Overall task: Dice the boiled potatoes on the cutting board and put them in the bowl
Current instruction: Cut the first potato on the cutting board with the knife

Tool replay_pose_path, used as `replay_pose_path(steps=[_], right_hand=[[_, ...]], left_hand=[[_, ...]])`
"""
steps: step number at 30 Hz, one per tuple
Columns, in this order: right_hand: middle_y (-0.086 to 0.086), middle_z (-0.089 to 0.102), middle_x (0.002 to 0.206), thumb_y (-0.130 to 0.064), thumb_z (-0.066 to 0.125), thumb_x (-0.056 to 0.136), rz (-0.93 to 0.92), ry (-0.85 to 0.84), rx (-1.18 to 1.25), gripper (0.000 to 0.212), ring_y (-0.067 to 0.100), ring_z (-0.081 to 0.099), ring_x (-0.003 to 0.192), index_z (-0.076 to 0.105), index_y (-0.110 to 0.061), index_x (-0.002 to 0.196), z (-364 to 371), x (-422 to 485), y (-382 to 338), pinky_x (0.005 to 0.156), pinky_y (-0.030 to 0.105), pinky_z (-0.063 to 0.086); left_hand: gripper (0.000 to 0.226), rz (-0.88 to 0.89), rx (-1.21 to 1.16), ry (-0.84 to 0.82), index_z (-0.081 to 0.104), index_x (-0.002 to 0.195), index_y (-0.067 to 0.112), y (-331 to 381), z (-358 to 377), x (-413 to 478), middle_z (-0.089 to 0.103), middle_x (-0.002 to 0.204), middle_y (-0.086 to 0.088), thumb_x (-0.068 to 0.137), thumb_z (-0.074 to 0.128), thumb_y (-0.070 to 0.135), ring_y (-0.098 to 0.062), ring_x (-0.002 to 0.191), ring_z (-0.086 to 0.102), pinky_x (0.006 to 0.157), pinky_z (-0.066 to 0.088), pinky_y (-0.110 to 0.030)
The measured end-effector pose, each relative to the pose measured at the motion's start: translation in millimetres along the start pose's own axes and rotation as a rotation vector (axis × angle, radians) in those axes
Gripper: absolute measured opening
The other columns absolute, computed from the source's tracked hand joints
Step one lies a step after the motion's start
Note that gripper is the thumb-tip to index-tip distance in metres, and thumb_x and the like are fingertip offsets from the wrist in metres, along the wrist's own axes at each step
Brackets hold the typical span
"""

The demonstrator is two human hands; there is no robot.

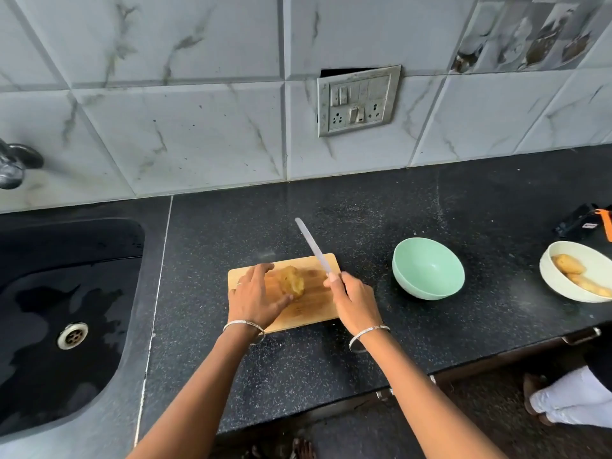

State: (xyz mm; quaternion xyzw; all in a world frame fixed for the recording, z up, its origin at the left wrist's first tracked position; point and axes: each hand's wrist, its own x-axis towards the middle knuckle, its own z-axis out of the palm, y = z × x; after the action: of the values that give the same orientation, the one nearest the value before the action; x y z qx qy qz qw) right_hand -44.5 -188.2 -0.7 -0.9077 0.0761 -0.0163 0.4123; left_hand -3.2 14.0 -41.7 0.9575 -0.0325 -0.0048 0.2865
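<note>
A boiled potato lies on the wooden cutting board in the middle of the dark counter. My left hand rests on the board and holds the potato's left side between fingers and thumb. My right hand grips the handle of a knife, whose blade points up and away above the board's far right corner, clear of the potato. An empty mint-green bowl stands to the right of the board.
A white bowl with two more potatoes sits at the far right, a black and orange object behind it. A black sink fills the left. Another person's foot stands on the floor at the lower right.
</note>
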Motion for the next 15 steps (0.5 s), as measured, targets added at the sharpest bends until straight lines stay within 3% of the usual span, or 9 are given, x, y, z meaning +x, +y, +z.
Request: replay_pose_path(steps=[4, 10, 15], right_hand=[[-0.015, 0.055, 0.068, -0.029, 0.038, 0.105, 0.036, -0.081, -0.008, 0.036, 0.022, 0.061, 0.078, 0.065, -0.010, 0.093, 18.2, -10.9, -0.7, 0.077, 0.037, 0.048], [0.007, 0.069, 0.095, -0.037, 0.031, 0.105, 0.044, -0.151, -0.241, 0.032, 0.035, 0.063, 0.087, 0.050, -0.013, 0.097, 38.5, -17.6, 4.8, 0.069, 0.041, 0.046], [0.017, 0.066, 0.095, -0.042, 0.027, 0.104, 0.038, -0.199, -0.328, 0.034, 0.041, 0.063, 0.087, 0.042, -0.013, 0.096, 44.6, -21.6, -3.7, 0.061, 0.039, 0.037]], left_hand=[[0.075, 0.013, -0.140, -0.018, 0.045, 0.129, 0.022, 1.6, 7.6, 2.8, 0.055, 0.133, 0.003, 0.068, 0.081, 0.047, -0.021, 0.120, 0.053, 0.098, 0.045, -0.039], [0.071, 0.003, -0.266, 0.018, 0.052, 0.130, 0.022, 9.9, 10.8, 8.6, 0.061, 0.128, 0.004, 0.068, 0.086, 0.029, -0.018, 0.118, 0.055, 0.097, 0.048, -0.040], [0.064, -0.048, -0.327, 0.026, 0.059, 0.125, 0.028, 7.6, 16.5, 8.5, 0.068, 0.114, -0.001, 0.068, 0.086, 0.028, -0.019, 0.103, 0.062, 0.089, 0.053, -0.042]])
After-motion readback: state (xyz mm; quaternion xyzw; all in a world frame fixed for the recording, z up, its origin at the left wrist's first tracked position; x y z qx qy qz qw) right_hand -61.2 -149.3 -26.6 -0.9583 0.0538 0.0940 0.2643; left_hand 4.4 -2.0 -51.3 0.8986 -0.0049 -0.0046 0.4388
